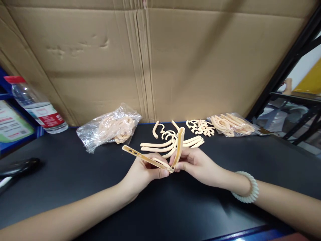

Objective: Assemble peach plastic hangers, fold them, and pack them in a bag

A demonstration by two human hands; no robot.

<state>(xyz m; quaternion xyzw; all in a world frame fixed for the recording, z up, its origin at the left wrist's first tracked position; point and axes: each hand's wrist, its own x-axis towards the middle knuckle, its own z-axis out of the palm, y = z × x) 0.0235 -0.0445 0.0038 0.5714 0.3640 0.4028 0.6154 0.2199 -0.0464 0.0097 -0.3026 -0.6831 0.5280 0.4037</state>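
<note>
Between finger and thumb, my left hand (145, 169) grips a long flat beige plastic strip (136, 154) with slots near its far end. My right hand (192, 164) is closed on a second beige plastic strip (180, 142), bent and standing up. The lower ends of the two strips meet between my fingertips, forming a V; whether they are joined I cannot tell. A small curved beige piece (160, 162) lies along the left strip. Just behind my hands, curved beige strips (156, 145) and smaller hooked pieces (170, 134) lie on the black table (160, 207).
A clear bag of beige parts (107, 129) lies at back left, another bag (232, 125) at back right beside a pile of small beige pieces (200, 127). A bottle with a red cap (42, 107) and a black object (21, 167) are at left. Cardboard (200, 60) walls the back.
</note>
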